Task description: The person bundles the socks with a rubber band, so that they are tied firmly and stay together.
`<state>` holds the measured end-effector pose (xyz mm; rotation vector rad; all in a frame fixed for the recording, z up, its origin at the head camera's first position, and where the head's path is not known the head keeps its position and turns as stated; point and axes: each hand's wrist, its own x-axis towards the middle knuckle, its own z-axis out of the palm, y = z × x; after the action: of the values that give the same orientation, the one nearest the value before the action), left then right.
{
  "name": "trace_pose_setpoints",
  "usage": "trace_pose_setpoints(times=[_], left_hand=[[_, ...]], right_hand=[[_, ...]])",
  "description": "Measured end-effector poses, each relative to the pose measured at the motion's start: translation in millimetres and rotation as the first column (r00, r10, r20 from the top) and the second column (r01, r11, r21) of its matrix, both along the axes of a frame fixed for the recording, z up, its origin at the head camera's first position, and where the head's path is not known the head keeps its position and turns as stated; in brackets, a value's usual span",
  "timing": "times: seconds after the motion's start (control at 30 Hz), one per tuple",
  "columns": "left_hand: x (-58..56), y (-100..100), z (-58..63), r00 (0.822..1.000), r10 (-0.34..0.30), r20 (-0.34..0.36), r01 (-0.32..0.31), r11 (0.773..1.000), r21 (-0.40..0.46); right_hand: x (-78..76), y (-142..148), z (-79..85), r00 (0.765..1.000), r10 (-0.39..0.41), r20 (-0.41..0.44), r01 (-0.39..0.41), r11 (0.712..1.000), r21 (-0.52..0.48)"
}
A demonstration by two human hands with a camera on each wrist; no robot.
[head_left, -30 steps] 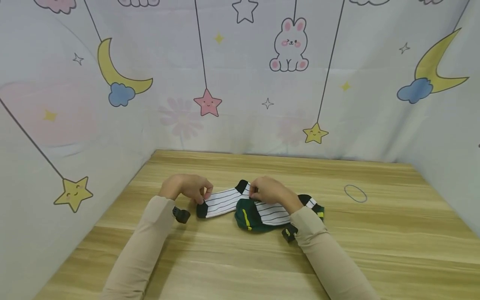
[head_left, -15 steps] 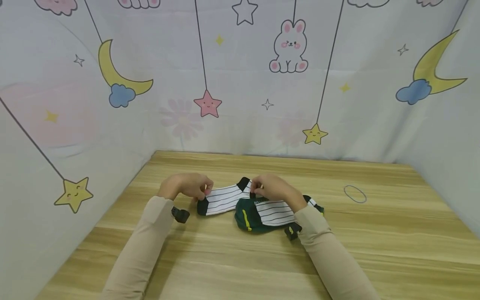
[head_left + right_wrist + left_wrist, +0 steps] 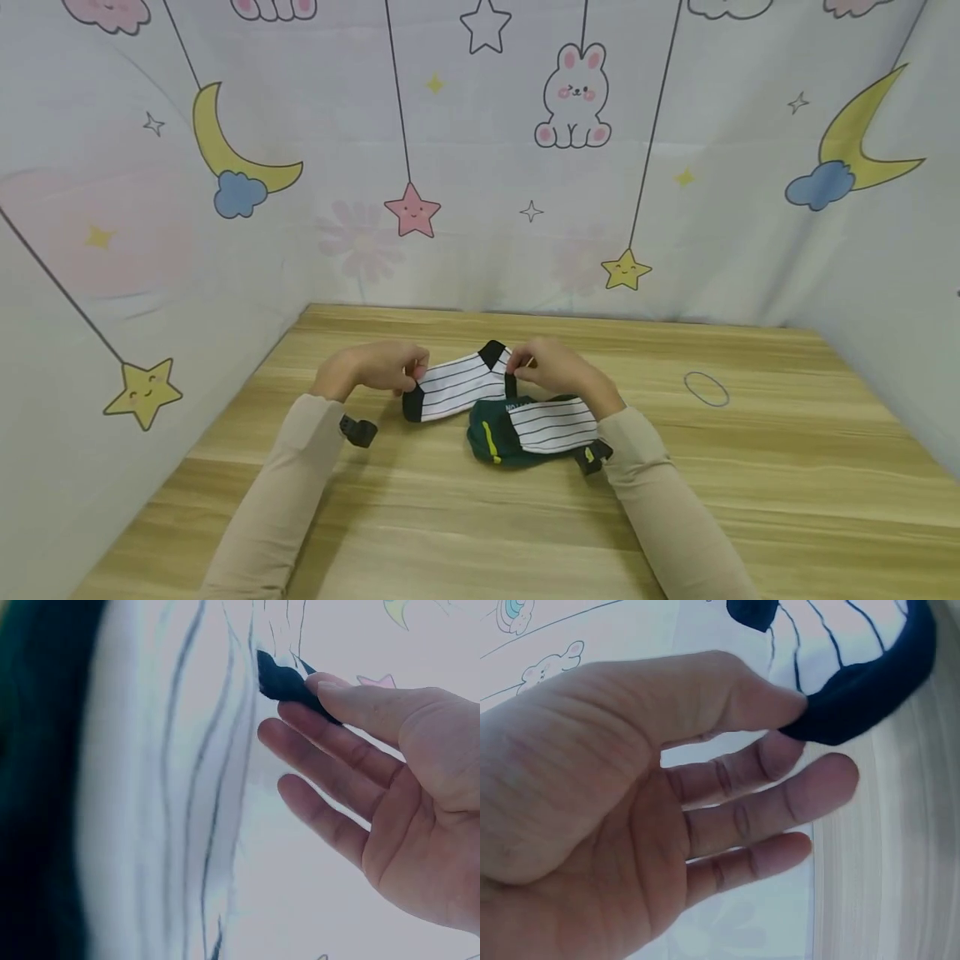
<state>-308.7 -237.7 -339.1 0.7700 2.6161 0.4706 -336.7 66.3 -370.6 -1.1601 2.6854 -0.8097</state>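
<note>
While left hand (image 3: 382, 365) pinches black toe (image 3: 412, 405), right hand (image 3: 553, 367) black cuff (image 3: 511, 387), white black-pinstriped fabric sock (image 3: 459, 387) spans sideways between.

Two black-striped white fabric socks (image 3: 457, 386) (image 3: 555, 426), two bare hands (image 3: 378, 367) (image 3: 557, 368), two beige sleeves (image 3: 273, 483) (image 3: 667, 500) and two black wrist cameras (image 3: 358, 431) (image 3: 594, 456) are showing. One thin blue oval (image 3: 697, 372) is also showing, while dark green, yellow-marked cloth (image 3: 504, 429) is defying count.

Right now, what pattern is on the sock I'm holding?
The sock is white with dark stripes and black patches, clearest in head view.
</note>
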Motion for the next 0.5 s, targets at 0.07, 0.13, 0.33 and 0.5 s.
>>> trace_pose_setpoints(times=[0.07,0.13,0.33,0.5], left_hand=[[-0.4,1,0.3,1.000,0.002,-0.012,-0.002,1.000,0.017],[-0.7,2,0.8,1.000,0.001,-0.020,-0.001,0.999,0.037],[-2.1,3,0.3,0.999,-0.019,-0.051,0.022,0.998,0.066],[-2.0,8,1.1,0.995,-0.045,-0.087,0.051,0.997,0.065]], right_hand=[[-0.8,4,1.5,1.000,-0.001,0.016,0.001,1.000,-0.029],[-1.7,7,2.9,0.999,-0.003,0.036,0.005,0.998,-0.055],[-3.4,14,7.6,0.998,0.004,0.069,0.002,0.996,-0.089],[-2.6,22,9.7,0.997,-0.005,0.076,0.012,0.996,-0.090]])
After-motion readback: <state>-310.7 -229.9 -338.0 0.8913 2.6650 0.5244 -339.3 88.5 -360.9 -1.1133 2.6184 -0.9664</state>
